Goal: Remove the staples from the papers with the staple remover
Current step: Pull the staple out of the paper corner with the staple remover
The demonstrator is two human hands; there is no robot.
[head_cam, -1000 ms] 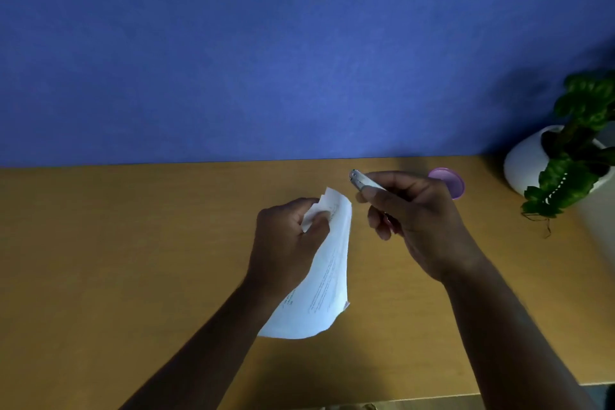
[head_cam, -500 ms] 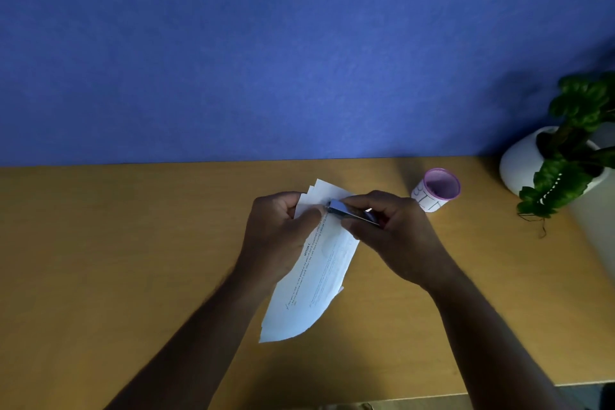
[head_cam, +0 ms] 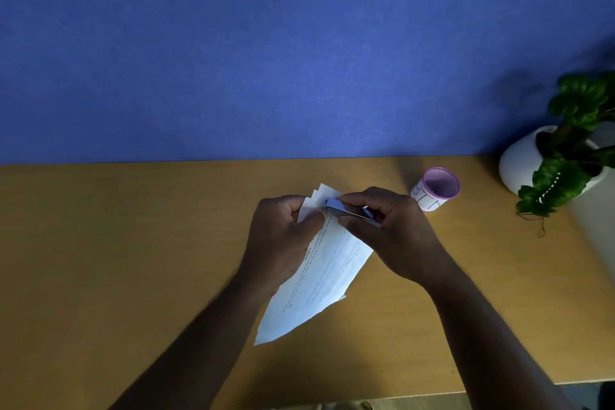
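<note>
The papers (head_cam: 327, 271) are a few white printed sheets, fanned at the top corner and slanting down to the left, pinched by the left hand (head_cam: 283, 238). The slim metallic staple remover (head_cam: 349, 211), gripped by the right hand (head_cam: 399, 236), touches that corner with its tip.

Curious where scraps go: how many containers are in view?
2: a pink-rimmed cup just beyond the right hand, and a white plant pot at the far right.

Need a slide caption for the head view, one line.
The left hand pinches the papers at their top corner while the right hand holds the staple remover at that corner.
</note>
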